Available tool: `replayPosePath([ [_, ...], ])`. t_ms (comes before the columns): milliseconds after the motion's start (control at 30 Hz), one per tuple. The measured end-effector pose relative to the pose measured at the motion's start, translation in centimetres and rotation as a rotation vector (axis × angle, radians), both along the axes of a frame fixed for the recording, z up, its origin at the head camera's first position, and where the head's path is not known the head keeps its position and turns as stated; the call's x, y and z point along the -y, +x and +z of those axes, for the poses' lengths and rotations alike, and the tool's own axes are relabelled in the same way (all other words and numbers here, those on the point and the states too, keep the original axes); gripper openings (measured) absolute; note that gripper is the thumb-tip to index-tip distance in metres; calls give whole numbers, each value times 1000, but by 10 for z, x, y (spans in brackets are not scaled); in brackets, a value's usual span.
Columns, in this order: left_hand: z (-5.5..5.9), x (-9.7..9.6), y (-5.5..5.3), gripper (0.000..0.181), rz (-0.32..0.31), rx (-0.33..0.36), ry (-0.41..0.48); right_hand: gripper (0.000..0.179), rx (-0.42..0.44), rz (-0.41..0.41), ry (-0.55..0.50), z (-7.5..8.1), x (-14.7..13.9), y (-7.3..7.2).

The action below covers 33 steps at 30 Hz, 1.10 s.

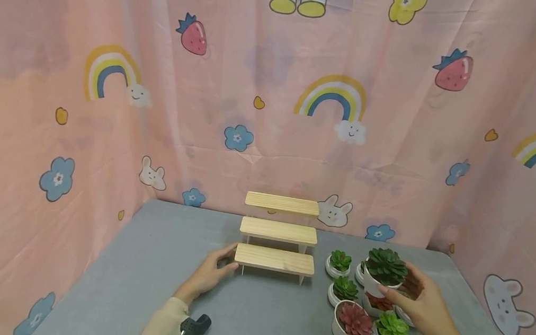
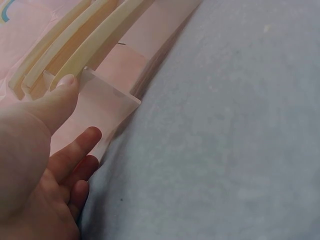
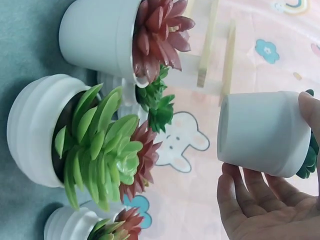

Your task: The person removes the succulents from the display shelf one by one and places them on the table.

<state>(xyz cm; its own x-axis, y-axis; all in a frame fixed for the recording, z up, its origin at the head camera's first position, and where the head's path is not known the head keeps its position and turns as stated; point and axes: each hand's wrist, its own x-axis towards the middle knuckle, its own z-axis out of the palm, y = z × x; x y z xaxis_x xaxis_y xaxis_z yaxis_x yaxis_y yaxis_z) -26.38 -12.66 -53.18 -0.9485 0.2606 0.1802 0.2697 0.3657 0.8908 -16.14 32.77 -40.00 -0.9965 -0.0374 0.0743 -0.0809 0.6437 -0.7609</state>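
Observation:
At the centre back stands a three-tier wooden display stand (image 1: 275, 259) with pale boards and translucent side supports. My left hand (image 1: 208, 275) holds the left end of its lowest board, thumb (image 2: 65, 90) at the front corner; the index finger is hidden in the left wrist view. My right hand (image 1: 428, 304) grips a white pot with a dark green succulent (image 1: 386, 267), raised above the other pots. In the right wrist view that white pot (image 3: 262, 132) is tilted sideways in the picture, between thumb and fingers.
Below the raised pot are a red succulent (image 1: 354, 320), a bright green succulent (image 1: 392, 330) and small green succulents (image 1: 345, 288) in white pots, several in all. A grey tabletop (image 1: 155, 253) lies beneath; a pink patterned curtain (image 1: 248, 171) hangs behind. A dark wrist strap (image 1: 195, 326) is on the left sleeve.

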Motion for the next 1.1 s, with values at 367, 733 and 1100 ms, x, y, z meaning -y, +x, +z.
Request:
replayPosePath([
  [367, -3, 0, -1, 63, 6, 20, -8, 92, 12, -27, 7, -5, -8, 3],
  [733, -1, 0, 0, 63, 1, 4, -11, 102, 105, -94, -2, -16, -22, 7],
  [1100, 0, 0, -1, 63, -4, 8, -6, 101, 118, -129, -25, -24, -31, 11],
])
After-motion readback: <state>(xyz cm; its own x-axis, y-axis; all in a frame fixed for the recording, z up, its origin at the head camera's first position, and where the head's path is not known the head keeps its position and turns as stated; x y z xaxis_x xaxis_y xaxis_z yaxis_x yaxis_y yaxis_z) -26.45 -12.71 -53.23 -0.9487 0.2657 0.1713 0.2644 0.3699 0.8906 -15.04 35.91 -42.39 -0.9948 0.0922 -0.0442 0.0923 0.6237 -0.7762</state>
